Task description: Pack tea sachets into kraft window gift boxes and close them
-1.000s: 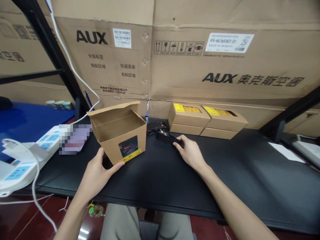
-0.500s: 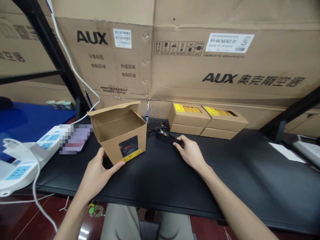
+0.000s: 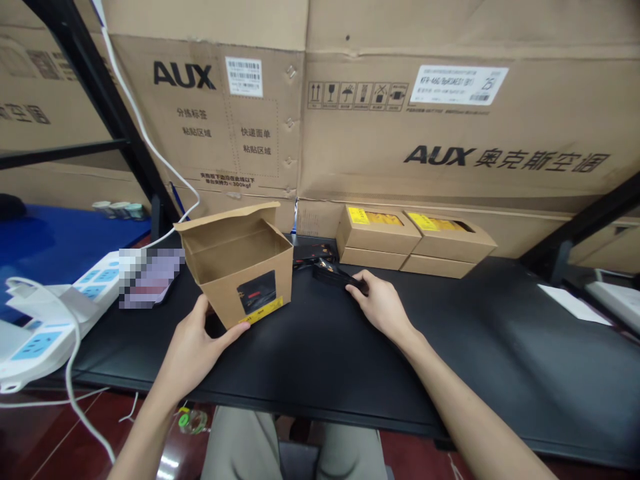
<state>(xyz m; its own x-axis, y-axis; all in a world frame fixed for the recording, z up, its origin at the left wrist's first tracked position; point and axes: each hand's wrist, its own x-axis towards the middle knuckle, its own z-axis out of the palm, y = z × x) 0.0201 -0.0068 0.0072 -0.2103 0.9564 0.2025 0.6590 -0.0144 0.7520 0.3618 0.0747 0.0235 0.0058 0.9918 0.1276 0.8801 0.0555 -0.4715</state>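
My left hand (image 3: 200, 343) grips the lower left corner of an open cardboard box (image 3: 213, 293), thumb along its bottom edge. The box is tilted, with its flap up and a window in its front; dark packets with a red mark show through that window. Farther right, the fingers of my right hand (image 3: 375, 300) are closed on the end of a flat black packet (image 3: 331, 272) lying on the black table (image 3: 320, 360). Another black packet with orange marks (image 3: 314, 253) lies behind it, partly hidden by the box.
Two stacks of cardboard boxes with yellow labels (image 3: 383, 237) stand at the back right, against large AUX cartons (image 3: 360, 153). On the left are a white power strip (image 3: 95, 287) with cables and a blurred-out flat item (image 3: 153, 279). A white paper (image 3: 573, 305) lies at the right.
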